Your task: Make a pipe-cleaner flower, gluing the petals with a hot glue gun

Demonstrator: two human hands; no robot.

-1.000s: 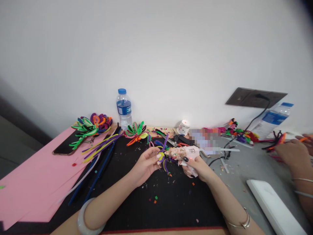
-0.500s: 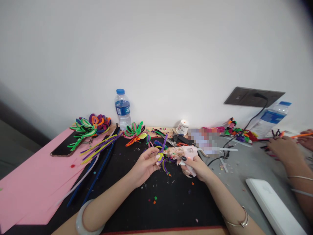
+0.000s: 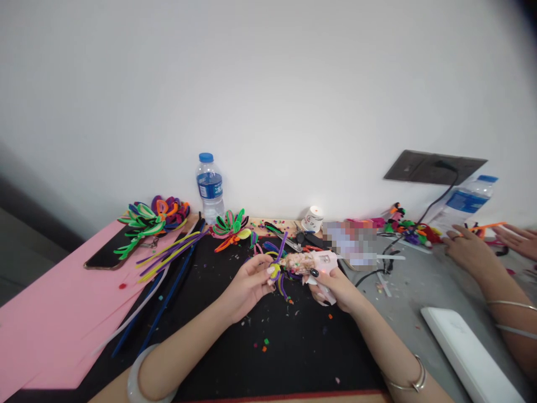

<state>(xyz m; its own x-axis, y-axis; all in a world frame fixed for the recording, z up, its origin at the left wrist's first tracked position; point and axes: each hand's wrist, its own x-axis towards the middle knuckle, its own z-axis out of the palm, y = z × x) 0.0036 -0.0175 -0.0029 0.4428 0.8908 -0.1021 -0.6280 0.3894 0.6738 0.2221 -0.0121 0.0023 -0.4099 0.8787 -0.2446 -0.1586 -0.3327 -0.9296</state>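
Between the fingers of my left hand (image 3: 253,282) is a small yellow and purple pipe cleaner piece (image 3: 276,271), with one purple end sticking up. My right hand (image 3: 331,286) is closed round the handle of a pale pink glue gun (image 3: 308,263), whose body is covered in small decorations. The gun's nozzle points left and meets the piece, or comes very near it; I cannot tell which. Behind and below the nozzle lie more bent purple and blue pipe cleaners (image 3: 286,291), partly hidden by my hands and the gun.
Loose yellow and purple pipe cleaners (image 3: 168,254) lie left, near a phone (image 3: 109,249) on pink paper (image 3: 54,319). Behind stand a water bottle (image 3: 211,190), a pipe cleaner flower (image 3: 230,228) and a paper cup (image 3: 312,219). Another person's hands (image 3: 474,254) work at right, beyond a white box (image 3: 465,352).
My hands, the glue gun and the pipe cleaner piece keep nearly the same place. At right, the other person's hands have shifted, one moving left and lower over the table.
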